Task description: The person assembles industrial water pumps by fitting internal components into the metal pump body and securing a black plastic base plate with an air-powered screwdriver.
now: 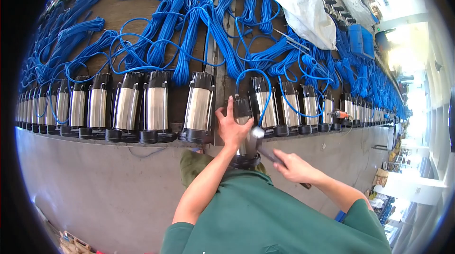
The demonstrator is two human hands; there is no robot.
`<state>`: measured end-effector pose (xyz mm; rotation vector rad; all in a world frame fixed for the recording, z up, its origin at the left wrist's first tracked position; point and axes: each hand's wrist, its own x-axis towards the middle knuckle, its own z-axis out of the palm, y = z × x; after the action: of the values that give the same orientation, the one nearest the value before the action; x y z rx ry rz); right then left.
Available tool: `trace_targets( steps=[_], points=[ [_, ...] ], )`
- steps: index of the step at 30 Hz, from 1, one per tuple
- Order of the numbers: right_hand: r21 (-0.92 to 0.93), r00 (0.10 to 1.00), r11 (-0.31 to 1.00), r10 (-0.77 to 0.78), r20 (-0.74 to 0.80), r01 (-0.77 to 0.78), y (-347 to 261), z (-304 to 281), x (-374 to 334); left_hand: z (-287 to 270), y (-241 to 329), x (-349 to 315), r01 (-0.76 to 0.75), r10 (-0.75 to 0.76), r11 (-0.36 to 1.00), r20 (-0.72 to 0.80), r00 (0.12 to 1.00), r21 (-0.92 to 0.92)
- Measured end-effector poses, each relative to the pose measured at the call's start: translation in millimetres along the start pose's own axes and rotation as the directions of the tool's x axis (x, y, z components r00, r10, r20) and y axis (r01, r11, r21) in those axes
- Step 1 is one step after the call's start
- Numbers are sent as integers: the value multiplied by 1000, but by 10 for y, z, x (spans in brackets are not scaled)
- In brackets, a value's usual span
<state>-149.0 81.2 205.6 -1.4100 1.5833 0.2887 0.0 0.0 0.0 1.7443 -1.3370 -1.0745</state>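
Note:
In front of my body stands a submersible pump (244, 147), a steel cylinder with a black top and black base. My left hand (233, 130) grips its upper part, thumb on the right side and index finger stretched toward the black top. My right hand (295, 167) is closed around the handle of a hammer (268, 152). The hammer's bright head is beside the pump's right side, slightly blurred; whether it touches cannot be made out. A blue cable (256, 70) loops up and over to the right near the pump's top.
Similar pumps (198, 107) line the workbench edge on both sides. Bundled blue cables (189, 45) cover much of the bench (135, 10) behind them. At the far right are a white sack (303, 10) and a blue crate (361, 40). An orange-and-black tool (339, 114) lies among the right-hand pumps.

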Motion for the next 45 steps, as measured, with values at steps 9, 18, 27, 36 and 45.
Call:
trace_targets(
  steps=[9, 18, 27, 36, 45],
  points=[
    [-48, 966, 988, -156, -208, 149, -135, -5, -71, -42, -4, 36, -3, 3, 1000, -35, 999, 1],
    [265, 992, 963, -14, -129, 48, -368, -524, -134, -38, 54, 3, -2, 3, 1000, -52, 999, 18],
    [-376, 780, 925, -266, -567, 42, 558, -1840, 1460, 19, 107, 40, -38, 37, 999, -26, 999, -22],
    [568, 689, 764, 234, -686, 306, 959, 780, 498, 19, 84, 11, -69, 69, 998, -56, 996, 7],
    [706, 898, -691, 395, 194, 152, 638, 1990, 1146, 230, 89, -155, 36, -8, 973, -120, 993, 229]
  ],
)
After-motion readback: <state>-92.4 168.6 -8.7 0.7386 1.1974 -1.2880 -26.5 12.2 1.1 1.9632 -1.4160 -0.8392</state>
